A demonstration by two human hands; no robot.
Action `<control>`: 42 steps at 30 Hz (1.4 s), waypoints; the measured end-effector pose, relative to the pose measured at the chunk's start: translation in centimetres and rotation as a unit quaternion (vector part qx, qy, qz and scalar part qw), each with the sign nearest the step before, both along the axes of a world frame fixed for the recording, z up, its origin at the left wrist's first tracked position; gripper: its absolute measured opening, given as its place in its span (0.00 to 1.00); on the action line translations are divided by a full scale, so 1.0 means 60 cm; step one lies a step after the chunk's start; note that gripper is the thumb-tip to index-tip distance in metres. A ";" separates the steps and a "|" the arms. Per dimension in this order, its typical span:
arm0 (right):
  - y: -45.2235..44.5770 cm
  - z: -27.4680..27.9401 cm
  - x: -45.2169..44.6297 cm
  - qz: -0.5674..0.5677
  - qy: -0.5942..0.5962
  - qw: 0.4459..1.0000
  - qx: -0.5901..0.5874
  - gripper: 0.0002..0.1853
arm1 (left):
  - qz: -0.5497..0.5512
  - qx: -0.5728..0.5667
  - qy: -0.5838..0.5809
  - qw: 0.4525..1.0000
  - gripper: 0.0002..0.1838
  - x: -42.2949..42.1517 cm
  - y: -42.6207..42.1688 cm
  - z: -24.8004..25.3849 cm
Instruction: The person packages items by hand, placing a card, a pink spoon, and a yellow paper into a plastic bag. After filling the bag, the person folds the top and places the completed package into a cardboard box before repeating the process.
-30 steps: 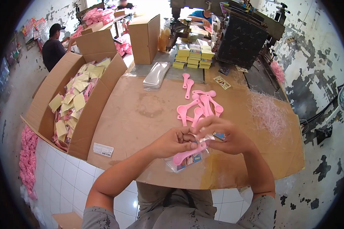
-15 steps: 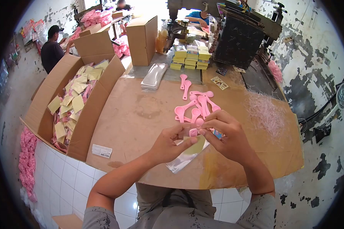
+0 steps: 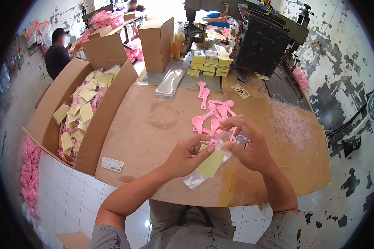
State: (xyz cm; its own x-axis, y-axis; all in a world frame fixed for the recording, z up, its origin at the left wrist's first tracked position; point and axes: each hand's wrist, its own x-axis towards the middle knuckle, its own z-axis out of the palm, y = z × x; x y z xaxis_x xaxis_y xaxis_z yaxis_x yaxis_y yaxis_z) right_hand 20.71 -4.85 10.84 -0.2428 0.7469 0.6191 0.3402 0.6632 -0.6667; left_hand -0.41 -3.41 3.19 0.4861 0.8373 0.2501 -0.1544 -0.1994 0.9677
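Note:
My left hand (image 3: 185, 157) is closed, thumb against fingers, on a pink measuring spoon (image 3: 213, 142) whose end shows past the thumb tip. Clear plastic film surrounds the spoon end. My right hand (image 3: 249, 147) is just to the right, thumb and fingers apart and slightly blurred; whether it touches the film I cannot tell. Below the hands, a pale yellow card (image 3: 212, 164) lies over clear plastic bags (image 3: 194, 180). A colourful printed card (image 3: 242, 140) shows partly behind my right fingers. Several loose pink spoons (image 3: 199, 121) lie just beyond my hands.
To the left stands a large carton (image 3: 108, 120) filled with packed pink pieces and yellow cards. Farther back are a stack of clear bags (image 3: 169, 84), yellow card stacks (image 3: 210, 62) and a black machine (image 3: 262, 43). Shredded plastic (image 3: 291, 124) lies right. A person (image 3: 58, 56) works at far left.
My right hand has moved away from the spoon end and its fingers have spread. More of the yellow card and the printed card shows. My left hand stays almost in place.

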 end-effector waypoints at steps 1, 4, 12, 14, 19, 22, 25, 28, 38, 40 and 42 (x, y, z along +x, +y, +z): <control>-0.006 0.012 -0.013 -0.015 -0.027 1.000 0.004 0.05 | 0.013 0.005 -0.025 1.000 0.10 0.003 -0.001 -0.001; -0.006 0.014 -0.005 -0.005 -0.069 0.997 -0.030 0.03 | 0.018 0.074 -0.008 0.997 0.10 0.007 -0.001 0.003; -0.004 -0.007 0.005 -0.048 -0.096 0.992 -0.065 0.10 | -0.013 0.094 -0.007 0.995 0.08 0.015 0.006 -0.019; -0.002 -0.014 0.004 -0.037 -0.087 0.992 -0.085 0.12 | -0.015 0.069 -0.031 0.997 0.08 0.016 0.006 -0.024; -0.001 -0.010 -0.013 -0.082 -0.010 0.996 0.045 0.05 | -0.009 -0.018 -0.086 0.996 0.12 0.012 -0.005 0.016; -0.003 -0.002 -0.009 -0.125 -0.169 0.955 0.208 0.08 | 0.001 0.003 -0.075 0.997 0.14 0.006 -0.002 0.015; -0.007 -0.010 -0.014 -0.151 -0.274 0.910 0.271 0.11 | 0.049 0.034 0.023 0.998 0.15 0.002 -0.015 0.035; -0.006 -0.016 -0.020 -0.167 -0.313 0.886 0.300 0.13 | 0.083 0.133 0.060 0.986 0.18 0.008 -0.012 0.014; 0.007 0.013 0.000 -0.200 -0.354 0.887 0.221 0.10 | 0.100 0.281 0.169 0.939 0.23 0.004 -0.017 0.026; 0.011 0.022 0.031 -0.162 -0.212 0.961 0.068 0.08 | 0.070 0.233 0.103 0.964 0.23 0.003 -0.011 0.028; -0.004 0.050 0.090 -0.023 -0.076 0.986 -0.146 0.06 | 0.040 0.079 0.043 0.995 0.24 0.001 -0.007 0.032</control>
